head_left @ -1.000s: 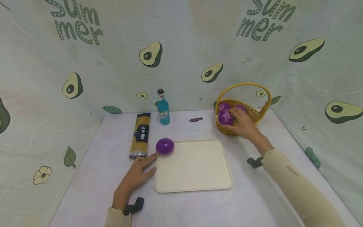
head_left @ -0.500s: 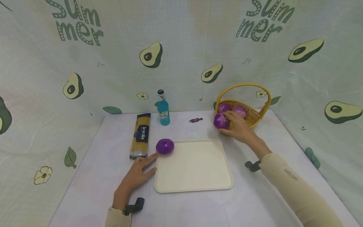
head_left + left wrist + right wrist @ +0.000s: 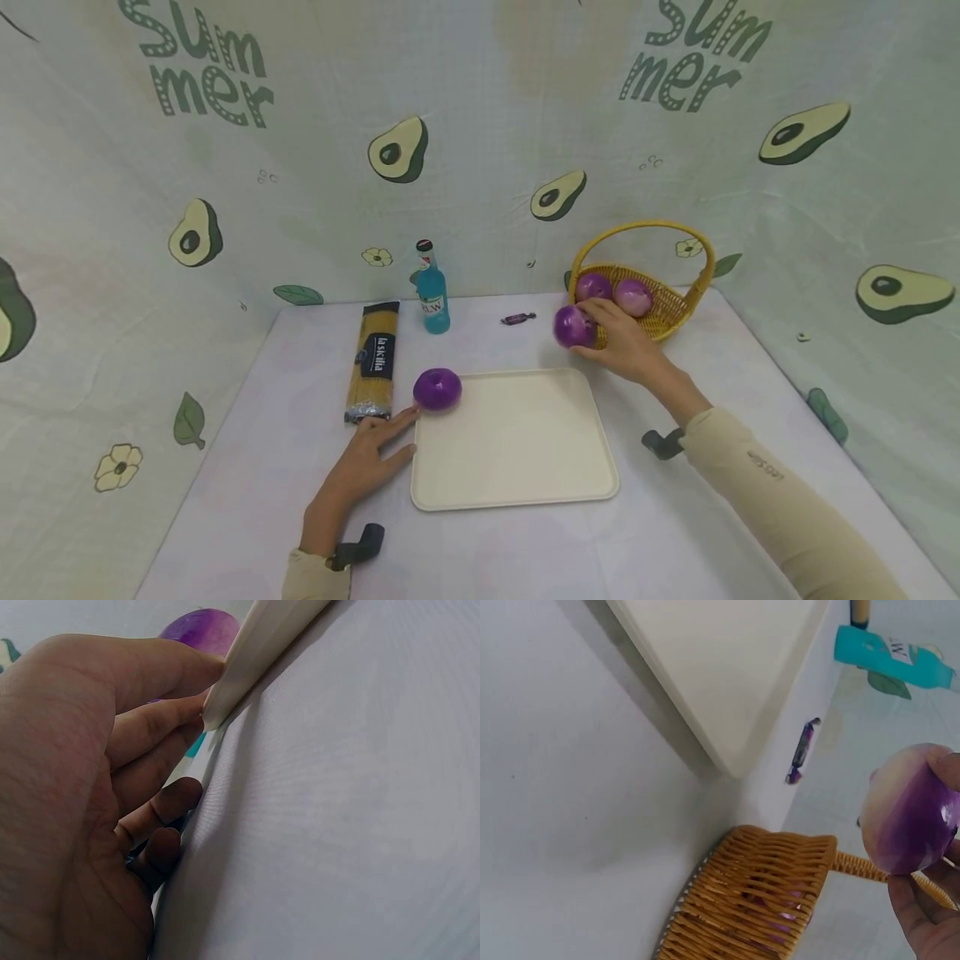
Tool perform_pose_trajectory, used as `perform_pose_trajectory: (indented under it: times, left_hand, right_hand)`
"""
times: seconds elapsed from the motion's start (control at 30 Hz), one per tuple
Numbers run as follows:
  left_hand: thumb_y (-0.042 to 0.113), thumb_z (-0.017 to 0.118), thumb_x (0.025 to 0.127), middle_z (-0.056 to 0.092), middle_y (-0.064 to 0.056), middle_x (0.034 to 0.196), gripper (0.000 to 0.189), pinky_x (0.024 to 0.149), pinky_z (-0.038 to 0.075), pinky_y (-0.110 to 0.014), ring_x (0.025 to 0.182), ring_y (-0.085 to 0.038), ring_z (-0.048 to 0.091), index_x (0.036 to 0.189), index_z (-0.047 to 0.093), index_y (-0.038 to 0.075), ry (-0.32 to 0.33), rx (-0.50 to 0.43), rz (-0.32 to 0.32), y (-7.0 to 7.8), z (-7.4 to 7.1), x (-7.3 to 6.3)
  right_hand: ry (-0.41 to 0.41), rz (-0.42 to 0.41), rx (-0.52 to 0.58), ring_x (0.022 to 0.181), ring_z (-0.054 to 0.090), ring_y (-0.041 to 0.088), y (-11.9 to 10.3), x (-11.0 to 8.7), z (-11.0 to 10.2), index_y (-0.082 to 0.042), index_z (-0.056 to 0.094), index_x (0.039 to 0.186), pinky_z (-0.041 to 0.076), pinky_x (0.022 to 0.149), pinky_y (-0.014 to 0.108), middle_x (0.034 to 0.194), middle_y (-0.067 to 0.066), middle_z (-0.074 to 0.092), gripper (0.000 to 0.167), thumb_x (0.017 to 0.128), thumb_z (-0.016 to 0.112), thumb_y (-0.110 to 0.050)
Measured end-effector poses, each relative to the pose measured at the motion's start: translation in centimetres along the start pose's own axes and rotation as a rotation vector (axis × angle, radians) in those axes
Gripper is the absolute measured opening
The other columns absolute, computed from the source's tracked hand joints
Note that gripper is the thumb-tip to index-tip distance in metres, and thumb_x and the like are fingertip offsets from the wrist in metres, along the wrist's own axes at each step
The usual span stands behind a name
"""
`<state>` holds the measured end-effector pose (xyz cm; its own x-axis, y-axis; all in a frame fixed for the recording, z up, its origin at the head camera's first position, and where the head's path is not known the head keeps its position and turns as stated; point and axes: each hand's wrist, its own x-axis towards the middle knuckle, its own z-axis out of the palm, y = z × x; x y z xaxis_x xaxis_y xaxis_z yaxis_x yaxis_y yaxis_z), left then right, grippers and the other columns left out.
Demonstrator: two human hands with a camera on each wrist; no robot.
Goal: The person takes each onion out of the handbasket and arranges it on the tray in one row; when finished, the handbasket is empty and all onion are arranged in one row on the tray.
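Observation:
My right hand [image 3: 626,342] holds a purple onion [image 3: 574,326] by its side, with thumb and fingers round it, just left of the wicker basket [image 3: 660,321]. In the right wrist view this onion [image 3: 907,814] shows a pale side and a purple side, above the basket's rim. Two more onions, one purple [image 3: 593,287] and one paler [image 3: 633,297], lie in the basket. My left hand [image 3: 365,458] rests with fingers extended at the left edge of the cream tray [image 3: 517,442]; in the left wrist view fingertips touch its rim [image 3: 236,667]. Another purple onion [image 3: 438,390] sits on the tray's far left corner.
A pack of spaghetti [image 3: 372,362] lies left of the tray. Behind stand a blue bottle [image 3: 432,296] and, to its right, a small wrapped candy [image 3: 518,318]. The basket's tall handle [image 3: 645,223] arches over it. A printed cloth backdrop [image 3: 480,125] rises behind the table.
My right hand has brought the onion out of the basket, leftward and slightly toward me, uncovering the paler onion inside. The left hand has stayed at the tray's edge.

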<state>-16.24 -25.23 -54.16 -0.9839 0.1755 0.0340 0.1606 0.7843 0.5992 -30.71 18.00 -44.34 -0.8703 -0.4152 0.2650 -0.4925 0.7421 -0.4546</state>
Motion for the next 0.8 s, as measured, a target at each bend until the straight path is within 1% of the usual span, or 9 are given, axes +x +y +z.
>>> perform_pose_trajectory:
  times: [0.27,0.5,0.67,0.8]
  left_hand:
    - [0.041,0.067,0.095,0.045,0.017,0.151,0.058,0.096,0.044,-0.050,0.107,-0.015,0.044,0.149,0.048,0.035,0.003,-0.007,-0.001,0.1,-0.1,0.0]
    - [0.043,0.066,0.095,0.044,0.016,0.152,0.058,0.095,0.044,-0.048,0.106,-0.014,0.043,0.149,0.048,0.034,0.002,0.012,0.007,-0.1,0.0,-0.1]
    - [0.043,0.066,0.095,0.046,0.015,0.151,0.058,0.094,0.045,-0.048,0.105,-0.014,0.043,0.149,0.048,0.033,0.014,0.018,0.012,-0.1,0.0,-0.1]
    - [0.043,0.066,0.095,0.045,0.016,0.151,0.058,0.095,0.044,-0.048,0.105,-0.014,0.043,0.149,0.048,0.033,0.007,0.011,0.014,-0.1,0.0,-0.1]
  right_hand:
    - [-0.003,-0.011,0.016,0.134,0.042,0.040,-0.6,-0.2,0.5,-0.003,0.046,0.147,0.039,0.106,0.058,0.148,0.019,0.043,0.077,0.084,0.084,-0.027]
    - [-0.021,-0.021,0.025,0.134,0.044,0.037,-1.4,-0.4,0.9,-0.005,0.045,0.149,0.041,0.105,0.055,0.149,0.016,0.044,0.079,0.084,0.084,-0.027]
    - [-0.028,-0.045,0.031,0.134,0.044,0.037,-2.0,-0.4,1.1,-0.004,0.044,0.149,0.041,0.106,0.053,0.150,0.017,0.043,0.079,0.084,0.083,-0.027]
    - [-0.046,-0.049,0.030,0.134,0.044,0.036,-2.4,-0.4,1.2,-0.003,0.044,0.149,0.041,0.106,0.053,0.151,0.017,0.042,0.078,0.085,0.082,-0.030]
